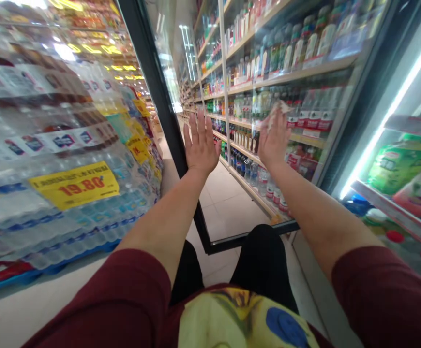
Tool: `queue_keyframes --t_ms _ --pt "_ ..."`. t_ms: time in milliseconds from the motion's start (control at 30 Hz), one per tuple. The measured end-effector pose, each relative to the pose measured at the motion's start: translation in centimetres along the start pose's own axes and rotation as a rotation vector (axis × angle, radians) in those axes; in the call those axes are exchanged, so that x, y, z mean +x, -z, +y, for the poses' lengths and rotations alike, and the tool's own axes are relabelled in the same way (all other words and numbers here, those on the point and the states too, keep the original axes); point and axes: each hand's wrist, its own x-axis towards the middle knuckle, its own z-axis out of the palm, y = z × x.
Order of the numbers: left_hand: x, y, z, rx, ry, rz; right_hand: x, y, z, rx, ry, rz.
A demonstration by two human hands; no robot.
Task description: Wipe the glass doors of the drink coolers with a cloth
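Observation:
A glass door point(225, 220) with a black frame point(169, 121) stands open in front of me. My left hand point(201, 147) lies flat at the glass beside the frame's left upright, with its fingers stretched out and nothing in it. Farther right, my right hand point(275, 140) presses a pale, crumpled cloth point(283, 106) against the pane. The cloth sticks out above the fingertips, and the palm hides the rest of it. Whether it is fabric or paper, I cannot tell.
Shelves of bottled drinks point(305, 46) show through the glass. At right, a lit cooler point(395, 217) holds green and pink packages. Stacked bottle packs point(51, 140) with a yellow price sign point(74, 184) stand at left. My knees point(264, 261) are close below the door's bottom edge.

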Motion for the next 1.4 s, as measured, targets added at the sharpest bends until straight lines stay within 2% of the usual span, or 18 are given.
queue_keyframes --t_ms 67,100,200,233,267,400,433,567,600,733,767,900,967,1067,1100,1233,1267,1400 --pt "0.0 -0.1 -0.1 0.010 -0.005 0.004 -0.4 -0.1 0.7 -0.009 -0.218 0.060" --pt "0.0 -0.1 -0.1 0.011 -0.006 0.007 -0.7 -0.1 0.9 -0.011 -0.231 0.056" --pt "0.0 -0.1 0.0 0.003 -0.007 0.012 -1.4 -0.1 1.4 -0.007 0.046 -0.067" --pt "0.0 -0.2 0.0 0.001 -0.007 0.010 -1.5 -0.1 1.6 -0.001 0.109 -0.096" --pt "0.0 -0.2 0.0 -0.001 -0.006 0.006 -1.5 -0.1 1.9 0.007 0.095 -0.095" --pt "0.0 -0.3 -0.1 -0.005 -0.005 0.001 -1.3 0.1 2.8 0.014 -0.286 0.065" --pt "0.0 -0.3 -0.1 -0.009 -0.008 0.008 -1.4 0.2 2.9 -0.001 -0.276 0.063" --pt "-0.2 0.0 0.0 -0.020 -0.008 0.016 -2.0 0.7 2.4 -0.060 0.120 -0.113" --pt "-0.2 0.1 0.1 -0.022 -0.002 0.014 -2.1 0.8 2.3 -0.058 0.105 -0.115" --pt "-0.2 0.1 0.3 -0.033 0.007 0.016 -1.9 1.1 2.6 -0.030 -0.238 0.002" --pt "-0.2 0.1 0.3 -0.037 0.003 0.021 -2.0 1.2 2.6 -0.023 -0.230 0.001" --pt "-0.2 0.0 0.3 -0.046 0.008 0.018 -2.6 1.4 2.5 0.027 0.081 -0.133" --pt "-0.3 0.1 0.4 -0.042 0.017 0.005 -2.7 1.4 2.7 0.031 0.001 -0.112" --pt "-0.3 0.3 0.5 -0.011 0.010 -0.006 -2.7 1.3 3.2 0.009 -0.280 -0.002" --pt "-0.4 0.3 0.5 0.001 0.005 -0.010 -2.8 1.2 3.2 0.004 -0.282 0.002" --pt "-0.4 0.3 0.4 -0.010 0.020 -0.023 -3.6 1.0 2.9 -0.004 0.057 -0.112" --pt "-0.3 0.3 0.4 -0.019 0.025 -0.029 -3.8 1.0 2.9 -0.004 0.076 -0.114" --pt "-0.4 0.4 0.5 -0.033 0.010 -0.024 -3.7 0.8 3.3 -0.028 -0.217 0.017"
